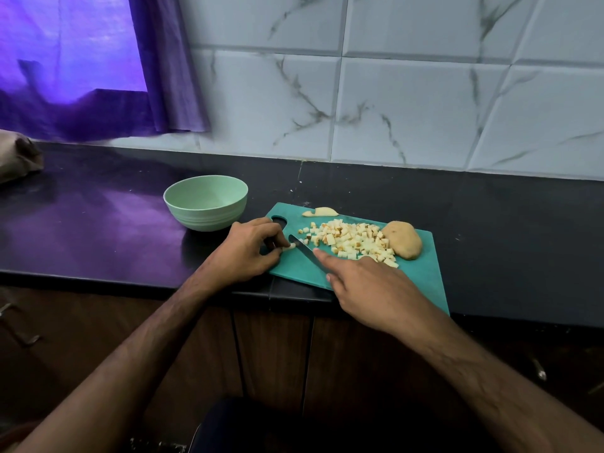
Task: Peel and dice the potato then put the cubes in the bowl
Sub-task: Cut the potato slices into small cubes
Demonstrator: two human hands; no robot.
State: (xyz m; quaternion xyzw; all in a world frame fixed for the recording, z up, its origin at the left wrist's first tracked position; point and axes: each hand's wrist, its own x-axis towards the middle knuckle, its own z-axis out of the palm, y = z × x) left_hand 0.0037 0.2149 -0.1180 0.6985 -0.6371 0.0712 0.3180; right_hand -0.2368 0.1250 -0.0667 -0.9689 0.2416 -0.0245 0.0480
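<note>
A teal cutting board [421, 276] lies on the dark counter. On it sits a heap of pale potato cubes [351, 241], a peeled potato piece [402, 239] at the right and a thin slice [320, 211] at the far edge. My left hand [250, 248] pinches a small potato strip [290, 246] at the board's left end. My right hand [369, 289] grips a knife, index finger stretched along the blade [302, 246], whose tip rests beside the strip. A light green bowl [206, 202] stands left of the board; its inside looks bare.
A white marble-tile wall backs the counter [490, 204]. A purple curtain [98, 67] hangs at the far left, with a brown bag [19, 155] under it. Brown cabinet doors [271, 348] run below the counter's front edge.
</note>
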